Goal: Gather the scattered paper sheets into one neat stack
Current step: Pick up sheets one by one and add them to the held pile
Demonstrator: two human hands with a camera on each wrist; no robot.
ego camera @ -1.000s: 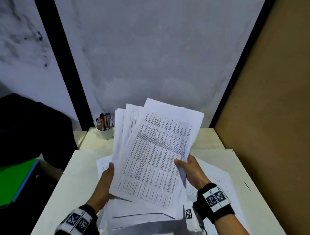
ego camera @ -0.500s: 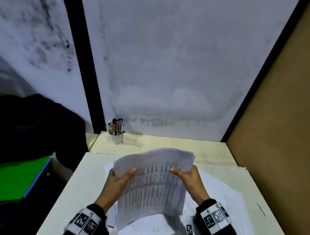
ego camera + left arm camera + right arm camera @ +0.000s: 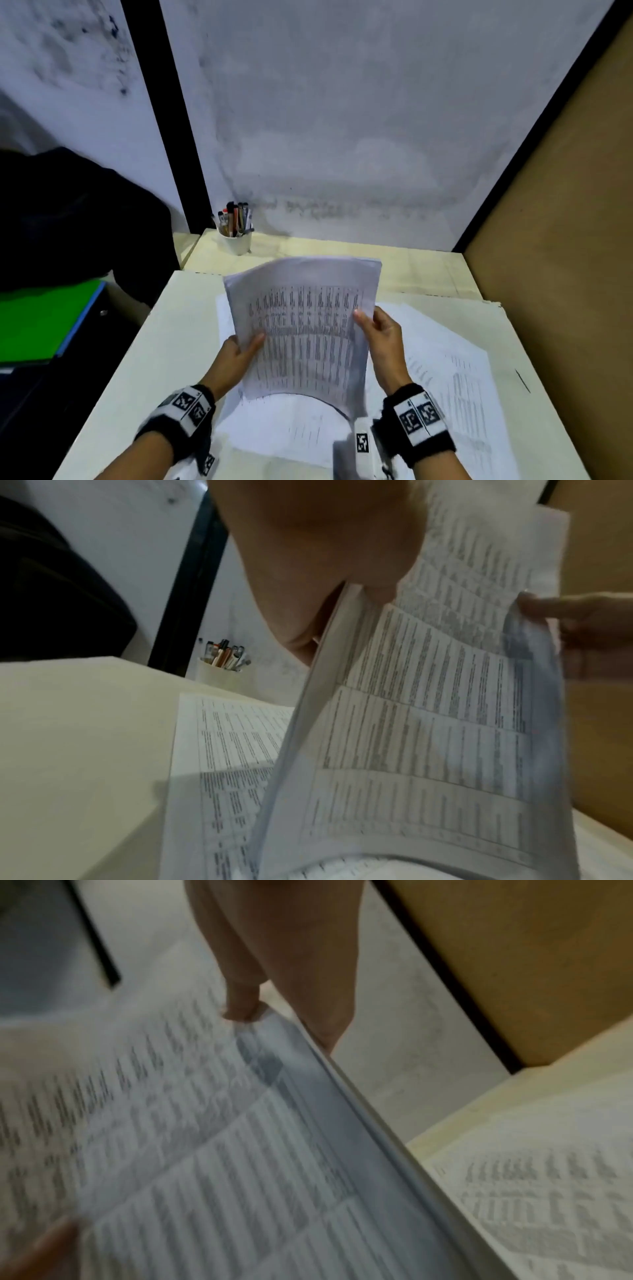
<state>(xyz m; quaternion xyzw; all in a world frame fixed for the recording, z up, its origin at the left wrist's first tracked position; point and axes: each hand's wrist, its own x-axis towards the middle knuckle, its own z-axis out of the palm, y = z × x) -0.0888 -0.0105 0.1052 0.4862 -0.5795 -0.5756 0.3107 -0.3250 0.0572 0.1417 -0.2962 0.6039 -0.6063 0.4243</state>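
Note:
A bundle of printed sheets (image 3: 305, 329) stands on its lower edge over the middle of the table, bowed towards me. My left hand (image 3: 239, 353) grips its left edge, thumb on the printed face. My right hand (image 3: 376, 332) grips the right edge the same way. In the left wrist view the bundle (image 3: 428, 696) rises steeply from the desk beside my palm (image 3: 325, 547). The right wrist view shows my thumb (image 3: 243, 1007) pinching the bundle (image 3: 205, 1150) at its edge. More printed sheets (image 3: 455, 377) lie loose on the table to the right, and others (image 3: 298, 428) lie under the bundle.
A white cup of pens (image 3: 235, 236) stands at the back left of the cream table (image 3: 137, 377). A brown board (image 3: 565, 240) walls the right side, a grey wall the back. A green folder (image 3: 37, 322) and dark cloth (image 3: 75, 219) sit off the table's left.
The fanned, uneven sheets held high a second ago have come down and been squared into one bundle standing on the table. Both hands stayed on its side edges.

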